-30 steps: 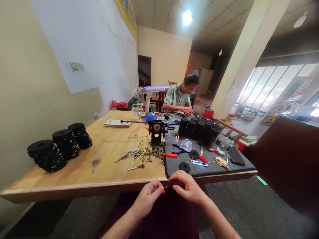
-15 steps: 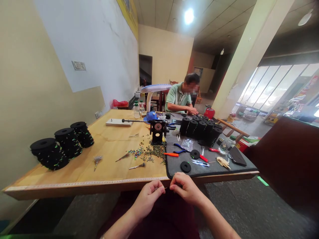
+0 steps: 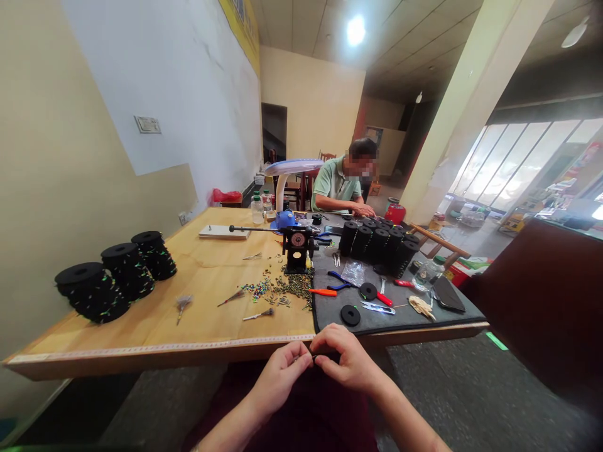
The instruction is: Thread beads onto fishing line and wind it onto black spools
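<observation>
Just in front of the table's front edge, my left hand (image 3: pixel 282 371) is closed in a pinch, thumb against forefinger. What sits between those fingertips is too small to name. My right hand (image 3: pixel 347 359) curls in from the other side, its thumb and finger tips meeting the left fingertips, closed on something tiny I cannot make out. Beyond the hands lie a black foam spool disc (image 3: pixel 350 315), thread snips (image 3: pixel 378 308) and a brush-like bundle with a white handle (image 3: pixel 257 314). A heap of small metal pieces (image 3: pixel 294 285) and coloured beads (image 3: pixel 259 289) spreads over the wood.
Three wound black spools (image 3: pixel 89 292) stand at left. A hand-crank winder (image 3: pixel 297 246) and a blue-based lamp (image 3: pixel 285 220) occupy the middle. The grey mat (image 3: pixel 325 323) bears blue-handled pliers (image 3: pixel 340 280), an orange-handled tool (image 3: pixel 323 292) and several black spools (image 3: pixel 380 243). Another person (image 3: pixel 336 185) sits opposite.
My right hand has moved slightly left, bringing its fingertips against those of my left hand. The small gap between them has closed. My left hand has barely moved.
</observation>
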